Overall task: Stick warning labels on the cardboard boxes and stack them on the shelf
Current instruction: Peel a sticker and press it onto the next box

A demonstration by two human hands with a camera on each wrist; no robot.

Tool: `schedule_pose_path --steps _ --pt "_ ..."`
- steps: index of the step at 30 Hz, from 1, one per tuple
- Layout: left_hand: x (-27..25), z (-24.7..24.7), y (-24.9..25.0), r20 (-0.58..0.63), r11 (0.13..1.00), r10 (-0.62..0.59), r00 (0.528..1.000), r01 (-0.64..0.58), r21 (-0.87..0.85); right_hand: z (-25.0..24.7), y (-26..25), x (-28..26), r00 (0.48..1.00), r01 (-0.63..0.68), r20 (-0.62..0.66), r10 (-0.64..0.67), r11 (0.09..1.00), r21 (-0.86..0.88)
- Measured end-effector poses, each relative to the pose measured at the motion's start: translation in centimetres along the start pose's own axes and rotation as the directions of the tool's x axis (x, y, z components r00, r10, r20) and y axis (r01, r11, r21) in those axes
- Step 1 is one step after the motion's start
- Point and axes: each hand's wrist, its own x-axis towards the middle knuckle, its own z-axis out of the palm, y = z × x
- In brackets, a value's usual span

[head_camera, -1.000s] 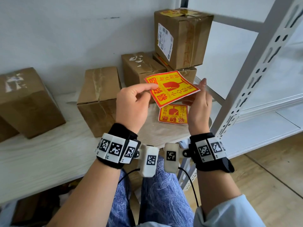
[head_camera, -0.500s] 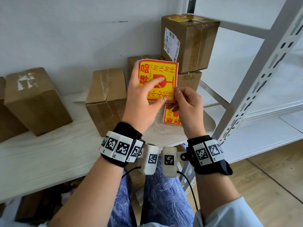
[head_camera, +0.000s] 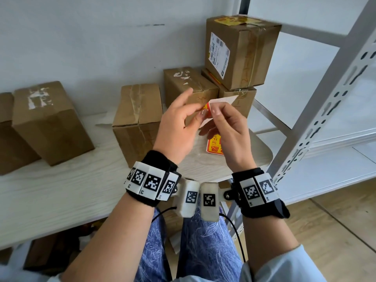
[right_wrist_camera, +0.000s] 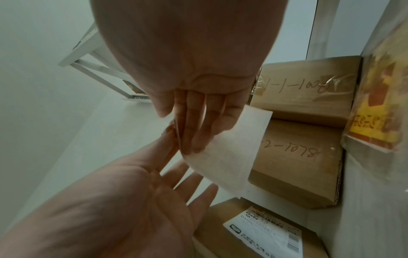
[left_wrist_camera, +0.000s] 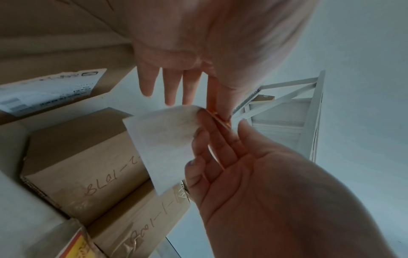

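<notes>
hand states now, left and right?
Left hand: pinching the warning label by its corner.
Right hand: pinching the same label's white backing.

head: from above, facing forward and down over the desk [head_camera: 61, 192] and both wrists
left wrist: close, looking along the palm (upward)
right wrist: close, mirrored angle
shared: hands, white backing paper [left_wrist_camera: 163, 139], stacked boxes [right_wrist_camera: 293, 162]
</notes>
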Motion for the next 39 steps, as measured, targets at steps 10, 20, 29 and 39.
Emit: schedule_pose_path --steps 10,20,29,39 --pt "-0.5 -0.4 0.8 0.062 0.993 0.028 0.998 -0.021 -0.114 0.1 0.0 0.1 1.0 0.017 -0.012 -0.017 1.0 -0.027" --pt "-0.6 -0.6 0.9 0.162 0.984 0.032 0.986 -0.002 -0.18 0.5 0.2 0.1 0.994 0.048 -0.091 -0.061 0.99 -0.13" --pt "-0.6 -0.8 0.9 0.139 0.993 0.032 0.99 -0.016 -0.118 0.6 -0.4 -0.2 0.998 0.057 -0.03 -0.059 0.996 -0.074" --pt "-0.6 -0.8 1.3 0.128 0.995 0.028 0.991 -0.015 -0.101 0.3 -0.7 -0.1 0.998 0.04 -0.052 -0.044 0.996 -0.079"
